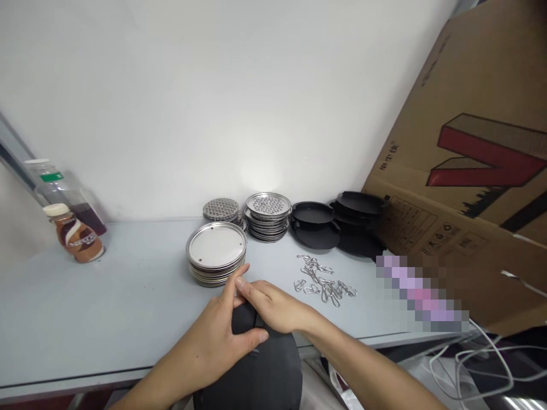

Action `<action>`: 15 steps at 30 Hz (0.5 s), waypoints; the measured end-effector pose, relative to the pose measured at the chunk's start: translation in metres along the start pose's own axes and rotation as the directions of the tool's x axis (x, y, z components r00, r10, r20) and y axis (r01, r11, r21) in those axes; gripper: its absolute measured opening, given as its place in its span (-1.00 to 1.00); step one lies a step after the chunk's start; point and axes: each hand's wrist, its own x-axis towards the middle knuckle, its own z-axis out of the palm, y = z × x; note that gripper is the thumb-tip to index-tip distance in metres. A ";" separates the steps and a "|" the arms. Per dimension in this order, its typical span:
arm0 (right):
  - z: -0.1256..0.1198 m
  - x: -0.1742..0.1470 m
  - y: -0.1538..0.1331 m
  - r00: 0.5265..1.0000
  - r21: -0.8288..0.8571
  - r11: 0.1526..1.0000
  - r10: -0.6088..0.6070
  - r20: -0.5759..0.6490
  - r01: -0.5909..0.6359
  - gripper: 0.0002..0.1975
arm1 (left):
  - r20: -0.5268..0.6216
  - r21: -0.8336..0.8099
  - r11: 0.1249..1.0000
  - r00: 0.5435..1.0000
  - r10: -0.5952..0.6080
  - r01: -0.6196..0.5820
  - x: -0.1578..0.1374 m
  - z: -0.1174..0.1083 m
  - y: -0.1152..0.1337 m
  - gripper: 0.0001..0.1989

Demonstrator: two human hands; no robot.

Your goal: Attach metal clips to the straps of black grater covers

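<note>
The black disc [273, 376] extends below both hands at the frame's lower centre. The left hand [220, 327] clamps its upper part; the right hand [276, 306] meets it, closure indeterminable. The disc is round and matte.

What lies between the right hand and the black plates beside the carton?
In the head view, metal clips lie between the right hand and those black plates.

tbl [119, 296] – metal discs [216, 245], blk plates [317, 234], clips [331, 291], btls [79, 236]
</note>
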 end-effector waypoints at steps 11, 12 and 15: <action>-0.062 -0.032 0.025 0.874 -0.595 0.726 0.018 -0.485 -0.345 -0.57 | 0.013 -0.137 0.975 0.984 -0.177 0.177 -0.005 -0.032 0.017 -0.62; -0.068 -0.036 0.029 0.887 -0.610 0.708 0.050 -0.459 -0.355 -0.63 | -0.062 -0.126 0.976 0.981 -0.185 0.177 -0.008 -0.036 0.020 -0.65; -0.077 -0.044 0.036 0.909 -0.631 0.695 0.080 -0.409 -0.345 -0.82 | -0.381 0.046 0.995 0.922 -0.064 0.088 -0.015 -0.035 0.027 -0.65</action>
